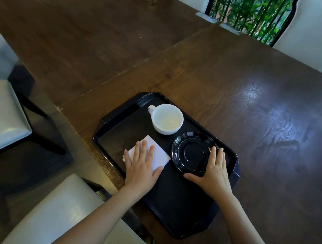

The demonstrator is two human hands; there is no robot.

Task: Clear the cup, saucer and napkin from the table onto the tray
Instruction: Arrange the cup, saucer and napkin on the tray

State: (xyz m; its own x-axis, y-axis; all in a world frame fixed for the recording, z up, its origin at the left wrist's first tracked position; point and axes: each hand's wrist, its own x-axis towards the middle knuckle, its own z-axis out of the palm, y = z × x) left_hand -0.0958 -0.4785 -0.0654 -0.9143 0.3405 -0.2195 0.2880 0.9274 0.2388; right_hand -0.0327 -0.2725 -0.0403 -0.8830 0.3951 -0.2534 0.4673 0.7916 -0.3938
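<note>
A black tray [171, 205] lies on the brown wooden table [254, 102] near its front left edge. A white empty cup [167, 119] stands upright at the tray's far end, handle to the left. A black saucer [192, 152] lies on the tray's right side. A white folded napkin [158, 151] lies on the tray's left side. My left hand [142, 163] rests flat on the napkin with fingers spread. My right hand [213, 171] curves around the saucer's near right rim, thumb and fingers touching its edge.
Two pale cushioned chairs [0, 117] [56, 213] stand to the left of the table. White chair backs [308, 31] and green plants behind glass line the far side. A seam runs between two table tops.
</note>
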